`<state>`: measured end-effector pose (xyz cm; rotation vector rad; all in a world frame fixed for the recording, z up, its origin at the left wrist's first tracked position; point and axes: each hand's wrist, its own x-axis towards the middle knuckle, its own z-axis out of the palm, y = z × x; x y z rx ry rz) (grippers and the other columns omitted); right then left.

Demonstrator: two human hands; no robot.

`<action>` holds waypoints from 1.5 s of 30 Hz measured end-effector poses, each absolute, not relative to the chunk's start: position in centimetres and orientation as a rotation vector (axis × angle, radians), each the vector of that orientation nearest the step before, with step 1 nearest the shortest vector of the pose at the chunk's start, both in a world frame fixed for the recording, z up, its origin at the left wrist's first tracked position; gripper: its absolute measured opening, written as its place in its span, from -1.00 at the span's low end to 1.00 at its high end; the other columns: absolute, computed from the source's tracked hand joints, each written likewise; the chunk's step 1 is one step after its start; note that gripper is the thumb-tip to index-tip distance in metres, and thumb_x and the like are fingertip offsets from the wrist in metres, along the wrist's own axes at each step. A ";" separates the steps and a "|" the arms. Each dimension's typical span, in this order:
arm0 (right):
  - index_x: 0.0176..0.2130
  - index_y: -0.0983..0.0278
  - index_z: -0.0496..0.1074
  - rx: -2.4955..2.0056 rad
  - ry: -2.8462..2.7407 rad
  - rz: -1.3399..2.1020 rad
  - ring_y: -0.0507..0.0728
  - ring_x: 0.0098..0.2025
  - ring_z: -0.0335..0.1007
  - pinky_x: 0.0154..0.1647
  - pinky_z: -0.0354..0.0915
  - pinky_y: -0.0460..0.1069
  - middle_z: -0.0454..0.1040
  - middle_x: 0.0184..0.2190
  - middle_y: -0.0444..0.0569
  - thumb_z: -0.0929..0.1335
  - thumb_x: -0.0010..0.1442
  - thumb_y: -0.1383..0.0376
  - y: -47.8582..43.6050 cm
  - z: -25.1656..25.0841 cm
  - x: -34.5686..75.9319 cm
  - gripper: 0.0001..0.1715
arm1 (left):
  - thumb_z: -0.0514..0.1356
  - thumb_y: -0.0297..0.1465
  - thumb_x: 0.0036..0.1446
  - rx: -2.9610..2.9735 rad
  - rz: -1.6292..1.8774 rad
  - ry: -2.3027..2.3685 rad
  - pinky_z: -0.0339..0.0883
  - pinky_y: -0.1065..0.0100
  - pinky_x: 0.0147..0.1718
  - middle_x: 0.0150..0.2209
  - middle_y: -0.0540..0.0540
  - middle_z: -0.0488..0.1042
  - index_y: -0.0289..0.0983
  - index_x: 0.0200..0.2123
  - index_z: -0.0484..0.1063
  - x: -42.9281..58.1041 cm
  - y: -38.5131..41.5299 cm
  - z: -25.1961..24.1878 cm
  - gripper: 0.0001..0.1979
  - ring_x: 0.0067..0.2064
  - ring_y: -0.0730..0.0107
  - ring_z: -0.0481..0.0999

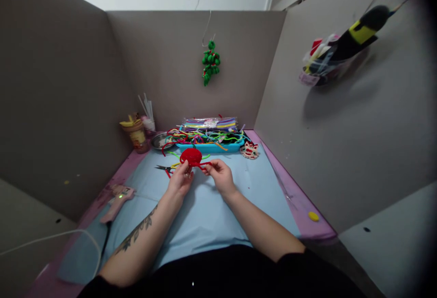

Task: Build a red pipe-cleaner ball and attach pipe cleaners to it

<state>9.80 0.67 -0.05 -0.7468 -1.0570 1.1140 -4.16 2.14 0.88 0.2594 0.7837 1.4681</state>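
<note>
A rounded red piece (191, 156), apparently coiled from fuzzy chenille stems, is held up above the blue cloth. My left hand (182, 179) grips its lower left edge between thumb and fingers. Red chenille stem (206, 164) runs out of the piece to the right, and my right hand (220, 174) pinches it. Behind my left hand lie scissors (165, 168) with dark blades and yellow handles, partly covered. Green stems show behind the red piece.
A blue tray (211, 148) of tangled coloured stems stands at the back, beside a metal dish (160, 141). A pink glue gun (118, 201) lies left with its cable. At right are a lion-like face ornament (250, 150) and a yellow disc (313, 216). Grey panels enclose the table.
</note>
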 end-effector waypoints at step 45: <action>-0.55 0.26 0.35 -0.655 -0.685 1.411 0.03 -0.41 0.46 -0.29 0.37 -0.04 0.56 -0.43 -0.12 0.55 -0.25 0.29 -0.3 -1.3 6.7 -0.67 | 0.41 -0.37 -0.21 0.637 1.729 0.809 0.31 0.44 -0.41 -0.43 0.03 0.50 -0.25 -0.35 0.36 -2.6 1.0 0.8 -0.65 -0.48 0.53 0.44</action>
